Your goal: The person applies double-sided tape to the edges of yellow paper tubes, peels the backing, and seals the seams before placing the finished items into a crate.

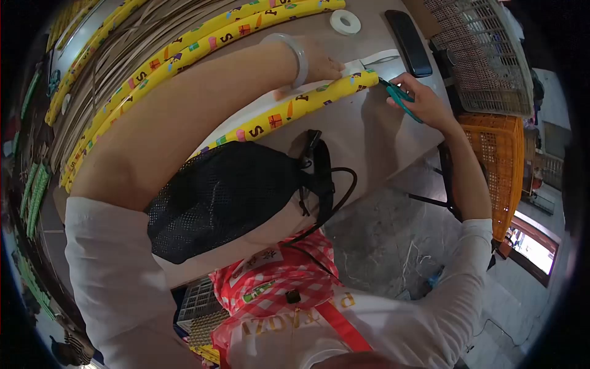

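Head view: right hand (424, 101) clamped on half-hidden scissors (399, 96), left hand (322, 61) flat on tube (295, 107).

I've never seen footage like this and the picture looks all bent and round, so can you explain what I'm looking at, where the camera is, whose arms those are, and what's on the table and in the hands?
The camera sits on a person's head, looking down, so both arms are their own; a wide lens bends the edges. The left hand presses on a yellow patterned tube lying on the grey table. The right hand holds green-handled scissors at the tube's end. More yellow tubes, a roll of white tape and a dark flat object also lie there. A black mesh bag hangs at the chest. Plastic crates stand to the right.
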Demonstrator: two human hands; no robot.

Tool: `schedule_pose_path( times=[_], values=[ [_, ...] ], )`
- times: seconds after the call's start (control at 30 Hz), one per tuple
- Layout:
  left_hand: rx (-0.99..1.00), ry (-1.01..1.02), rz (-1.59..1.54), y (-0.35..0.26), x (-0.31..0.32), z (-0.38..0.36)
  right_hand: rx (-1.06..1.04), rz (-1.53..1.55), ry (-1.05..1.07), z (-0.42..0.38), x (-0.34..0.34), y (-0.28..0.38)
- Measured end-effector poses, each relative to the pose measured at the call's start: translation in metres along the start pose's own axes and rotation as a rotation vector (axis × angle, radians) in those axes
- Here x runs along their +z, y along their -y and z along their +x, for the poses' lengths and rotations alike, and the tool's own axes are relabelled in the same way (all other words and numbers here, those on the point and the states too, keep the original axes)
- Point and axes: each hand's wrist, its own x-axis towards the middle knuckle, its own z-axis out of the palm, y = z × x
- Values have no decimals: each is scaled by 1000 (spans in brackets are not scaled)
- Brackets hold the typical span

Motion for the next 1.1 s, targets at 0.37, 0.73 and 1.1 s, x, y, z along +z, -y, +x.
schedule_pose_path(
  times=[0.37,0.73,1.1],
  values=[
    [-51,14,-21,-4,-14,-4,-37,53,20,0,4,-3],
    [-179,-59,-302,8,18,22,27,55,60,-2,0,3],
    [-50,34,-72,-2,-5,2,55,-275,-250,-15,20,0]
  ],
)
